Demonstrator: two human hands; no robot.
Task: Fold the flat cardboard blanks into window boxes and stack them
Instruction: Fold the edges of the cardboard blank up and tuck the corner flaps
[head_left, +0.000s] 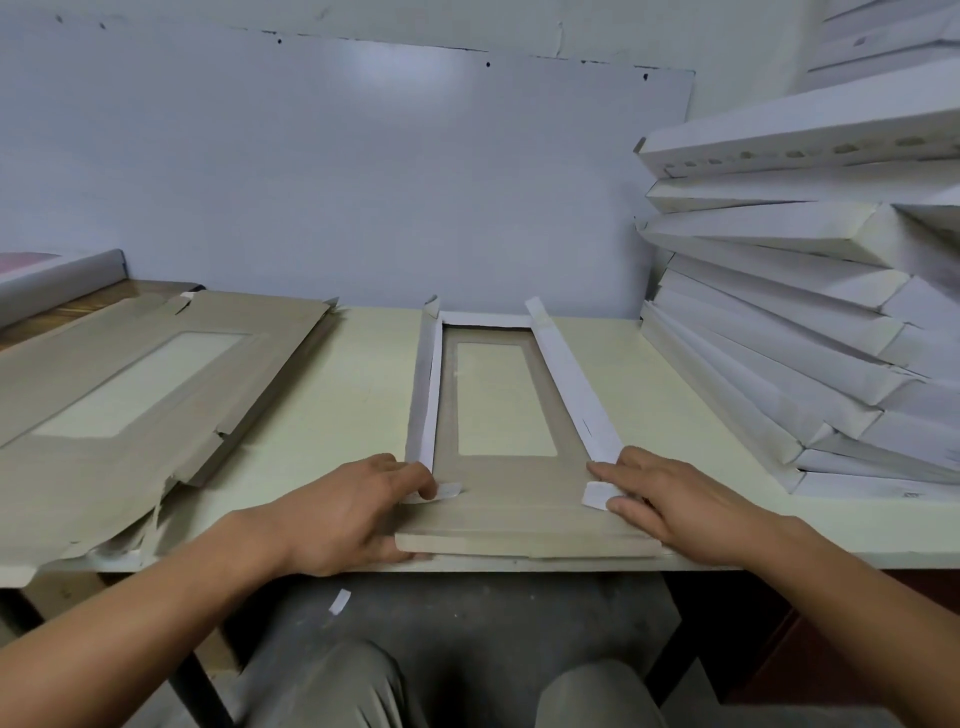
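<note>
A half-folded window box (511, 512) lies in the middle of the pale table (363, 395), brown inside up. Its two long white side walls and its far end wall stand raised, and its near flap lies flat at the table's front edge. My left hand (337, 514) holds the near flap's left end, thumb at its front edge and curved fingers on top, with a fingertip on the small white corner tab (447, 491). My right hand (685, 506) lies with straight fingers on the right corner tab (597, 493). A pile of flat brown blanks (119, 395) lies at the left.
A tall, slanting stack of folded white boxes (810, 332) fills the right side of the table up to the wall. A grey-white wall panel (337, 182) stands right behind the table. A white paper scrap (340, 601) lies on the floor below, by my knees.
</note>
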